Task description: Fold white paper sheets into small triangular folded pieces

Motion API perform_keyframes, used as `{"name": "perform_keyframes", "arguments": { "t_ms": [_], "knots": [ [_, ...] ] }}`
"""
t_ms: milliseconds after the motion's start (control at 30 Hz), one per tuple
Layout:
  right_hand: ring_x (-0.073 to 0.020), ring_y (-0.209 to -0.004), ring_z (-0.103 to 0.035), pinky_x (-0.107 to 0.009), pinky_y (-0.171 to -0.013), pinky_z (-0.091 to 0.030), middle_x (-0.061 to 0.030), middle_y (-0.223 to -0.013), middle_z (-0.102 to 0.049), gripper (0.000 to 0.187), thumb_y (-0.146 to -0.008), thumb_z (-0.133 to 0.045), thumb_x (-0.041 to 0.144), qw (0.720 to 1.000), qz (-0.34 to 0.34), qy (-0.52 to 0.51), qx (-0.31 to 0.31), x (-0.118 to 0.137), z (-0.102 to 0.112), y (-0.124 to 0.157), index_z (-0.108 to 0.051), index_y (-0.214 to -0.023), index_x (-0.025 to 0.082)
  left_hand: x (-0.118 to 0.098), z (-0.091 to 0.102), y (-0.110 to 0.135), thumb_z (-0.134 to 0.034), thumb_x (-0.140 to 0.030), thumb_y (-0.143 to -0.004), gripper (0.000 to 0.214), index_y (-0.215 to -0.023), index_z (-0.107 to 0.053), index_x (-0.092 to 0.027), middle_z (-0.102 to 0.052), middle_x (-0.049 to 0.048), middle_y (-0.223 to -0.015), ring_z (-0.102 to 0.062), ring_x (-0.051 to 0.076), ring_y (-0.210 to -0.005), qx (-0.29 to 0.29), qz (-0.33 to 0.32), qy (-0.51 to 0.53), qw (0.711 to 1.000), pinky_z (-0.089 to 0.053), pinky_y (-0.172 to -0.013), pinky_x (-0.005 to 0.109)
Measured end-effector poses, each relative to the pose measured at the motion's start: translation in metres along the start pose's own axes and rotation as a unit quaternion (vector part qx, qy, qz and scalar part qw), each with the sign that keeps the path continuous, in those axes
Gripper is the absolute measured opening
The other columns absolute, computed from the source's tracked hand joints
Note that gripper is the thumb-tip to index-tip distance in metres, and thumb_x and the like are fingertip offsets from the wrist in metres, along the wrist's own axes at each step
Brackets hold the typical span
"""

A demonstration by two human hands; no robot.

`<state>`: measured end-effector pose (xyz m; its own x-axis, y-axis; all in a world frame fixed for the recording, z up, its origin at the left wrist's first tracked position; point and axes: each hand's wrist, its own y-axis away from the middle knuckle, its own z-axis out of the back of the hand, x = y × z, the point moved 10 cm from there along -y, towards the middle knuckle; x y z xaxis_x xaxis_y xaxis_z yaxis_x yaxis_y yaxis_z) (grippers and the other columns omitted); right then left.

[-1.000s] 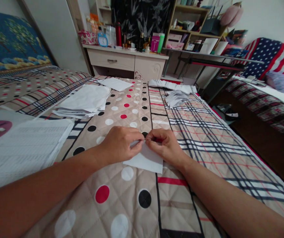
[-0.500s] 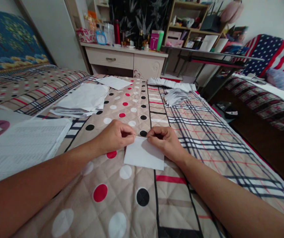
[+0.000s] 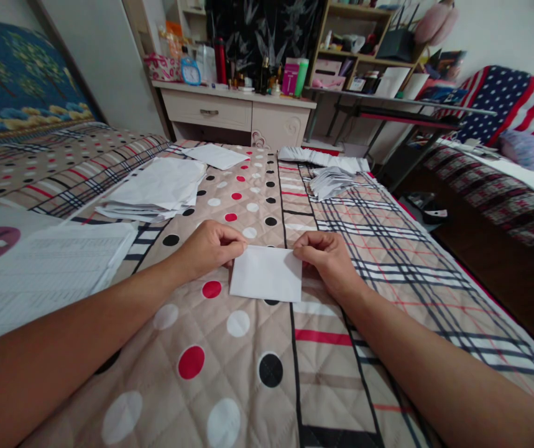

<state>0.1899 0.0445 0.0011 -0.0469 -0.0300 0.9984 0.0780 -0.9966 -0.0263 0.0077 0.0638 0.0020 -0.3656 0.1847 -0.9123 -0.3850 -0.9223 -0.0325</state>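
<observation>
A small white sheet of folded paper (image 3: 267,275) is in front of me, above the quilted bedspread (image 3: 229,367). My left hand (image 3: 213,247) pinches its far left corner between thumb and forefinger. At the far right corner, my right hand (image 3: 325,258) grips it the same way. The face turned to me is blank. Its near edge hangs free, and whether it touches the bedspread I cannot tell.
To the left lie a stack of white paper (image 3: 155,186) and printed sheets (image 3: 52,267). One white sheet (image 3: 217,155) rests farther back. A pile of folded papers (image 3: 332,182) sits at the back right, before a white strip (image 3: 322,157). Beyond stands a dresser (image 3: 206,112).
Both hands have moved apart, from near the middle of the far edge to its corners. The paper has shifted slightly away from me.
</observation>
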Motion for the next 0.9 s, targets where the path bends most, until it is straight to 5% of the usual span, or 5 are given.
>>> {"name": "perform_keyframes", "arguments": {
  "t_ms": [467,667,900],
  "knots": [
    [-0.0058,-0.045,-0.037,-0.023,-0.045,-0.023,0.0048,-0.048,-0.049,0.022,-0.067,-0.072,0.025,1.000,-0.004,-0.024,0.000,-0.004,0.006,-0.003,-0.055,-0.055,0.016,0.006,0.003,-0.005,-0.057,-0.032,-0.082,0.025,-0.075,-0.068,-0.011,-0.058,-0.0004,-0.055,-0.052,0.010,-0.048,0.004,0.002,-0.022,1.000,-0.039,-0.046,0.020],
    [-0.0079,-0.050,-0.041,-0.023,-0.049,-0.027,0.0042,-0.056,-0.049,0.026,-0.074,-0.069,0.035,0.998,-0.003,0.006,0.067,-0.007,-0.011,0.000,-0.054,-0.063,0.017,0.007,0.000,-0.006,-0.056,-0.034,-0.082,0.025,-0.077,-0.066,-0.012,-0.058,-0.0005,-0.058,-0.052,0.011,-0.049,0.006,-0.007,0.008,1.000,-0.041,-0.047,0.021],
    [-0.0075,-0.050,-0.036,-0.023,-0.048,-0.026,0.0047,-0.056,-0.043,0.029,-0.077,-0.065,0.035,0.994,0.033,0.052,0.094,0.001,-0.024,0.002,-0.051,-0.060,0.017,-0.022,-0.011,-0.001,-0.059,-0.038,-0.083,0.029,-0.069,-0.066,-0.013,-0.062,0.0004,-0.064,-0.053,0.010,-0.058,0.025,-0.073,-0.051,0.996,-0.038,-0.053,0.021]
  ]
}}
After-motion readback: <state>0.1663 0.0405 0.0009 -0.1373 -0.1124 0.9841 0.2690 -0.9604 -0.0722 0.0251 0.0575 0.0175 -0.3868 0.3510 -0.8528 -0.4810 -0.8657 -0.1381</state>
